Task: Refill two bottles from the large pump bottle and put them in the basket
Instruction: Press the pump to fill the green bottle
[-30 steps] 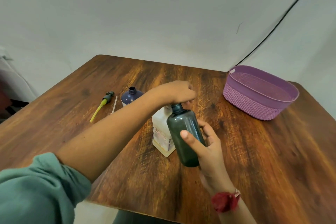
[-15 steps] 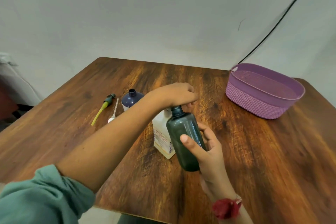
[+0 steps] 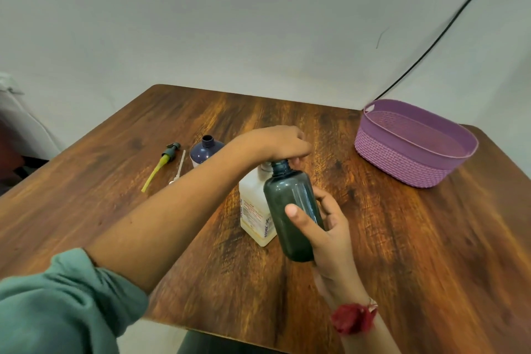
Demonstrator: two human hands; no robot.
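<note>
Filling a bottle at the pump: the risk is a spill at the neck.

The left hand (image 3: 275, 142) curls over the top of the large pump bottle (image 3: 253, 204) at centre frame, hiding the nozzle; the right hand (image 3: 324, 227) grips the dark bottle (image 3: 287, 195), tilted, its open neck just under those fingers; a hard press or a drifting neck would likely send liquid onto the table (image 3: 402, 238); the blue bottle (image 3: 205, 149), left of centre, stands uncapped; the basket (image 3: 402, 164) sits at right.
</note>
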